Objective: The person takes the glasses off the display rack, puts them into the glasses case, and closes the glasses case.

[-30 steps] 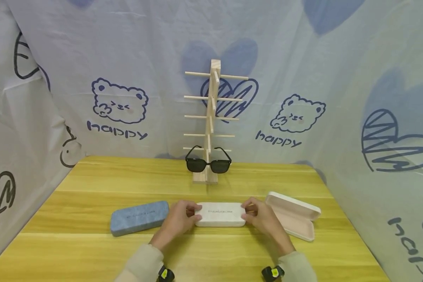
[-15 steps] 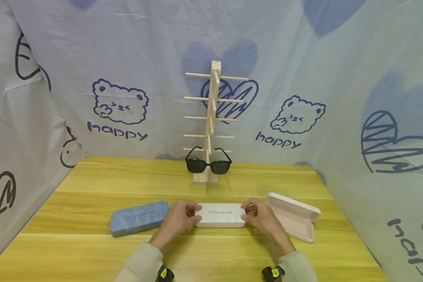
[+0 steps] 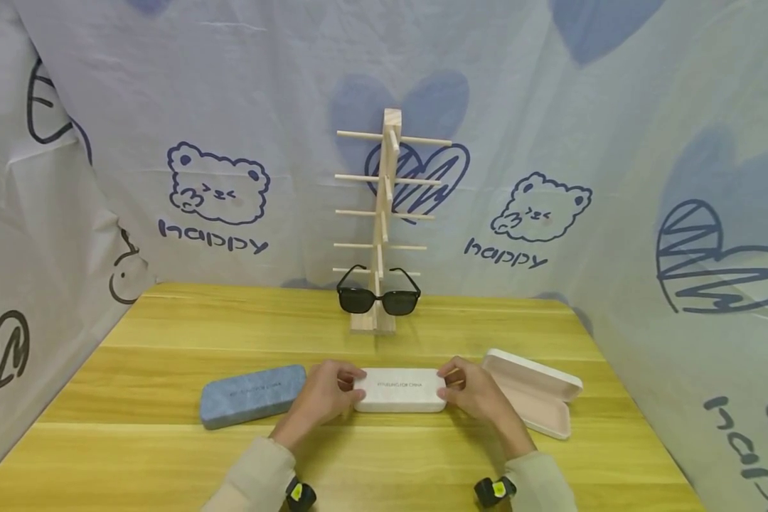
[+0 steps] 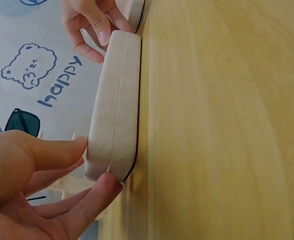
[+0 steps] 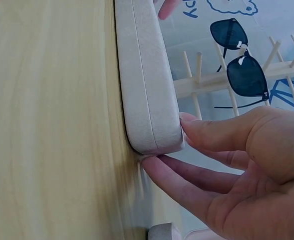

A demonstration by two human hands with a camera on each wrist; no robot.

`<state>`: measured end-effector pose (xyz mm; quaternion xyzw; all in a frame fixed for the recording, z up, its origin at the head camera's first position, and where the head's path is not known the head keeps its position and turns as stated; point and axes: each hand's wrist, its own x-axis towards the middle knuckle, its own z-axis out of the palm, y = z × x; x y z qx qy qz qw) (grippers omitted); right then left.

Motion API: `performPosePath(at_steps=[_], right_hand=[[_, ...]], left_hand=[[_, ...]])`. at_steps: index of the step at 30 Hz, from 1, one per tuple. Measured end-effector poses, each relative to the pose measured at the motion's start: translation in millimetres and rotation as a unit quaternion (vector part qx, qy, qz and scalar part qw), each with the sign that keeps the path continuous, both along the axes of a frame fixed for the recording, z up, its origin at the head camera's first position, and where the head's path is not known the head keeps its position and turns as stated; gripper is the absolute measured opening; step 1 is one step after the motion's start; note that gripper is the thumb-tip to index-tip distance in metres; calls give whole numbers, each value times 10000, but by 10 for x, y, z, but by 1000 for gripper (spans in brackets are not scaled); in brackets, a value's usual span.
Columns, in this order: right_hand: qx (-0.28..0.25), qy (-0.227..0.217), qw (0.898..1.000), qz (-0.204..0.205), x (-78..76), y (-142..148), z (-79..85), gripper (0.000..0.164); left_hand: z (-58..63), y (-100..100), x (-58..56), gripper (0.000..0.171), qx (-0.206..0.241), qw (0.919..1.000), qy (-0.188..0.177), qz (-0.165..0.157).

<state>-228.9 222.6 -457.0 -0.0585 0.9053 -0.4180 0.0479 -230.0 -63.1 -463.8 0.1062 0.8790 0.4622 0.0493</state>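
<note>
A white glasses case (image 3: 400,398) with small print on its lid lies on the table in front of the person, lid down. The left hand (image 3: 323,392) pinches its left end, thumb on the near top edge and fingers at the end. At the other end the right hand (image 3: 480,392) does the same with thumb and fingers. In the left wrist view the seam of the white case (image 4: 114,100) runs unbroken along its side. A blue glasses case (image 3: 252,397) lies just left of the left hand, its lid down too.
A white case with a pink lining (image 3: 537,402) lies with its lid raised beside the right hand. Behind, a wooden rack (image 3: 384,185) with several pegs bears black sunglasses (image 3: 377,300) on its lowest pegs. A patterned cloth (image 3: 294,107) surrounds the wooden table (image 3: 166,469).
</note>
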Motion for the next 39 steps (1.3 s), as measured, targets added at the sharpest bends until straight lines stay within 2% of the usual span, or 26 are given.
performPosePath(at_steps=[5, 9, 16, 23, 29, 39], right_hand=[[49, 6, 9999, 120, -21, 19, 15, 24], [82, 7, 9997, 216, -44, 41, 24, 22], [60, 141, 9998, 162, -84, 83, 90, 26], [-13, 232, 9997, -43, -167, 104, 187, 29], [3, 316, 9990, -309, -292, 90, 291, 33], [-358, 525, 9970, -446, -499, -49, 497, 38]], left_hand=[[18, -25, -15, 24, 82, 10000, 24, -37], [57, -70, -54, 26, 137, 9998, 43, 116], [183, -206, -165, 29, 46, 9972, 621, 421], [305, -365, -272, 51, -203, 9947, 715, 707], [437, -478, -400, 60, -75, 9955, 701, 634], [612, -504, -627, 55, 200, 9950, 919, 324]])
